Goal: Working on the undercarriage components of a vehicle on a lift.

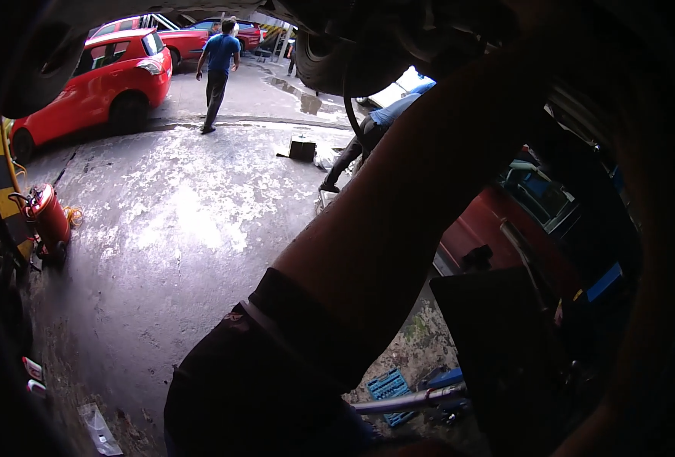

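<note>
My left forearm (375,228), bare beyond a dark sleeve (254,373), reaches up and to the right across the middle toward the dark underside of a raised vehicle (421,46). My left hand is lost in the shadow up there, so its fingers and anything in them are hidden. Along the right rim runs a faint strip of my right forearm (615,404); the right hand cannot be made out in the dark. A tyre (318,65) and a thin dark hose (349,107) hang near the upper middle.
Low down lie a blue tool tray (391,392) and a silver bar (414,401), beside a dark flat panel (497,343). A red wheeled tank (49,217) stands left. Beyond are a red car (116,76), a walking person (219,65) and another bending person (387,114).
</note>
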`<state>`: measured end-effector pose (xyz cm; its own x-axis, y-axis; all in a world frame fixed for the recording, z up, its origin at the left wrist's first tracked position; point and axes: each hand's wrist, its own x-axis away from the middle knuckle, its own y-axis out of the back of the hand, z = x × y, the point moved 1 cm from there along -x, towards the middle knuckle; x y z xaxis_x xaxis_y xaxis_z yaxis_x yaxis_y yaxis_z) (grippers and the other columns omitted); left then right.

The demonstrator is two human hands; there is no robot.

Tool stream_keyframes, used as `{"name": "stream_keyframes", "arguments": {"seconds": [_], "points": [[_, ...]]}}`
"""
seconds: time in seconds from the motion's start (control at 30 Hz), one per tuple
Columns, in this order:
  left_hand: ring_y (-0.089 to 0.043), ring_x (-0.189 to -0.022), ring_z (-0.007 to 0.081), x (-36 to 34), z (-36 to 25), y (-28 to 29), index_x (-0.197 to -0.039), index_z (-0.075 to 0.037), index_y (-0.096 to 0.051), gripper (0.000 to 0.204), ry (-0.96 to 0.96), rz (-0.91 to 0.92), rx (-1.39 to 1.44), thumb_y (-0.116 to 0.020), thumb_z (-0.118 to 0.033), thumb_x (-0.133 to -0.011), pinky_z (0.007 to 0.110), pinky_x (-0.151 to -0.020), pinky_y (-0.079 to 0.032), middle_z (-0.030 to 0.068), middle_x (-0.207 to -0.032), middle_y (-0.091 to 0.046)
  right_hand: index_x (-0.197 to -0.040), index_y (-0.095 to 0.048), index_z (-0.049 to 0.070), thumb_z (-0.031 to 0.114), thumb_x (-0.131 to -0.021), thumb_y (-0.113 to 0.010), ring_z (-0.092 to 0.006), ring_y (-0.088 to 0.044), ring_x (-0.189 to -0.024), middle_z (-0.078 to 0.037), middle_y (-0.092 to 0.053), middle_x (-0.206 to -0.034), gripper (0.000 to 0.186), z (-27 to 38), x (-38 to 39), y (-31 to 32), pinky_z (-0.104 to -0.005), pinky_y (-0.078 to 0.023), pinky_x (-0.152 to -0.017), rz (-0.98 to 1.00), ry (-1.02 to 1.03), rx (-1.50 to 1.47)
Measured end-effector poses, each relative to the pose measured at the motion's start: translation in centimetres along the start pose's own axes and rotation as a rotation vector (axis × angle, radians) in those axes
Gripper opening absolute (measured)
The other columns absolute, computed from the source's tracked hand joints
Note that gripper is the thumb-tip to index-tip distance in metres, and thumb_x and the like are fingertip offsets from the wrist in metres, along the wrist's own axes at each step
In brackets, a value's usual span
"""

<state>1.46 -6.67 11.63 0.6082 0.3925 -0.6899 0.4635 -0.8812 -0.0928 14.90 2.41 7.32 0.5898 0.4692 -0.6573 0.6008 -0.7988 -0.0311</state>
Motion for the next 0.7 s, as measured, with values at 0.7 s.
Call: {"name": "stream_keyframes", "arguments": {"seconds": [0.7], "points": [[-0.035,-0.135,0.0305,0.4,5.6,2.4,-0.126,-0.009,-0.06,0.051,-0.338,0.151,0.653,-0.057,-0.03,-0.08,0.061,-0.104,-0.027,0.0095,-0.144,-0.043,-0.135,-0.051,0.01,0.012,-0.091,-0.057,-0.0316,-0.039,-0.134,-0.014,-0.041,-0.145,0.045,-0.8,0.7,0.1,-0.0442,-0.037,-0.109,0.04,0.018,0.371]]}}
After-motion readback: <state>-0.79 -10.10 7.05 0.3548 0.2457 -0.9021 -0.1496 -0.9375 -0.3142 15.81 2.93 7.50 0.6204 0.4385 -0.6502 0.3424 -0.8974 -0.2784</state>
